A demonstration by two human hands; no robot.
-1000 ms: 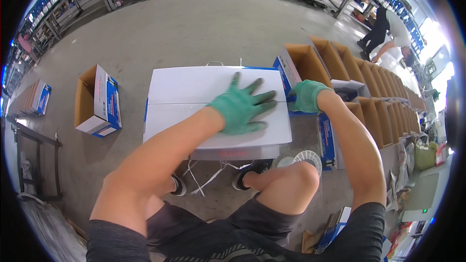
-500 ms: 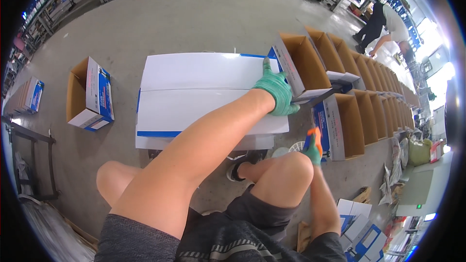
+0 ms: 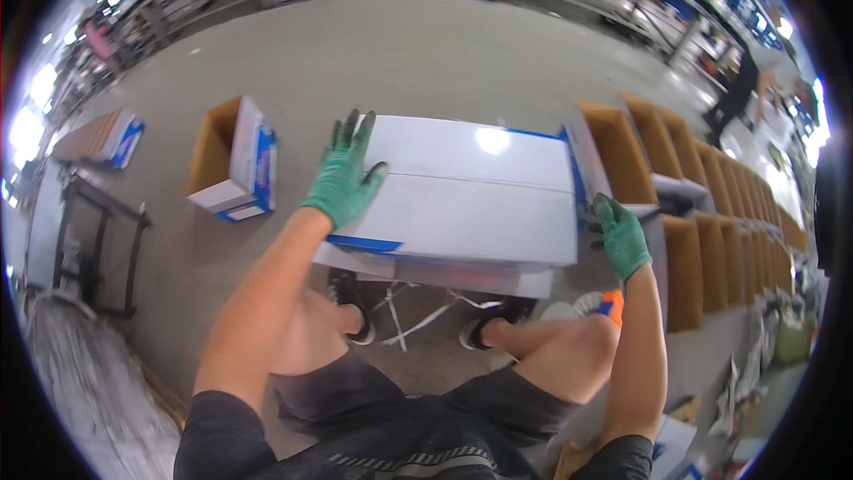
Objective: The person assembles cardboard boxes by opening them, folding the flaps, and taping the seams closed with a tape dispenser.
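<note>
A white carton (image 3: 462,204) with blue edges lies before me, its two top flaps meeting along a seam. My left hand (image 3: 345,173), in a green glove with dark fingertips, rests on its left end, fingers spread. Just past the right end is my gloved right hand (image 3: 626,236), fingers bent and apart, near the lower side of a standing open carton (image 3: 615,156). I see nothing held in it. By my right knee sits an orange object (image 3: 613,307), partly hidden, its kind unclear, beside a white round thing (image 3: 586,303).
Rows of open brown cartons (image 3: 684,253) stretch away on the right. To the left are a single open carton (image 3: 233,160), flattened cartons (image 3: 98,138) and a dark metal frame (image 3: 111,213). White straps (image 3: 418,324) lie between my feet. A person (image 3: 742,93) bends at the far right.
My left hand has moved from the carton's right end to its left end. My right hand has let go of the orange object and risen to the right end. The view has shifted.
</note>
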